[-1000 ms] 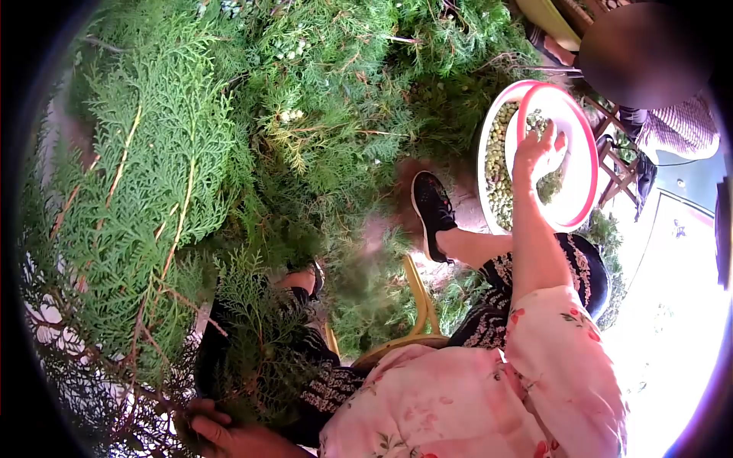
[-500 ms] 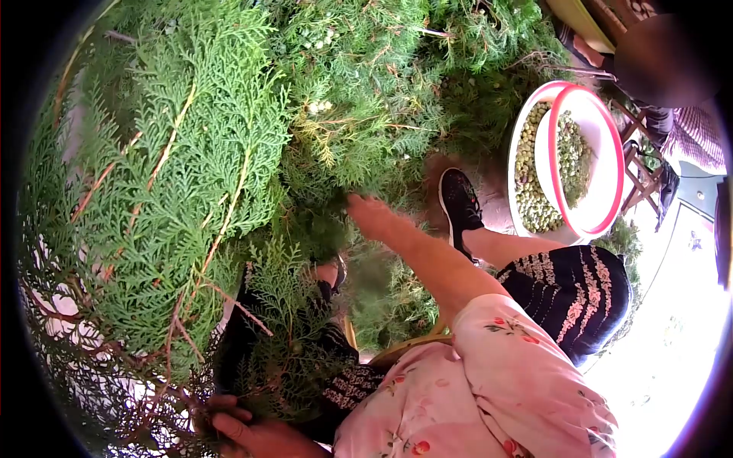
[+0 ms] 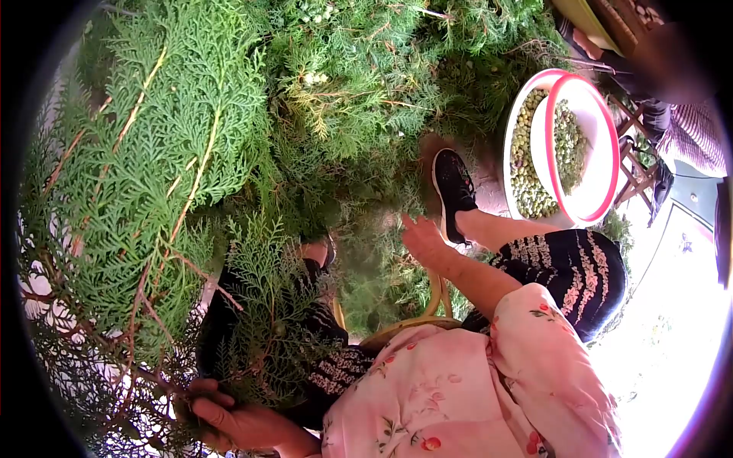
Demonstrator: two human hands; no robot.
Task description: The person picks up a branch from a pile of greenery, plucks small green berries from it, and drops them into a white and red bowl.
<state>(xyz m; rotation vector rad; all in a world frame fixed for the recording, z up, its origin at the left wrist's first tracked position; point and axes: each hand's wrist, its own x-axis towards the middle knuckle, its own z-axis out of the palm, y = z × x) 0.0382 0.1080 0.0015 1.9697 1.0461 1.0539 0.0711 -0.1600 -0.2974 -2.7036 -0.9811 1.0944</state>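
Observation:
In the head view my left hand point(image 3: 237, 421) is closed around the woody stem of a large conifer branch point(image 3: 206, 145), whose flat green sprays spread up the left side. Smaller sprigs of the branch hang over my left leg. My right hand point(image 3: 425, 243) is low between my knees, next to the black shoe point(image 3: 454, 187). Its fingers look slightly apart and I make out nothing in them; foliage lies just beneath the fingertips.
Cut conifer greenery point(image 3: 359, 84) is heaped ahead of me, with pale green cones in it. At right a white basin point(image 3: 513, 153) with small green cones carries a red-rimmed bowl point(image 3: 603, 153), also partly filled. Another person's clothing point(image 3: 695, 141) shows at upper right.
My right hand has drawn back from the heap, moving right and a little down. My left hand and its branch have shifted slightly left as the view moved.

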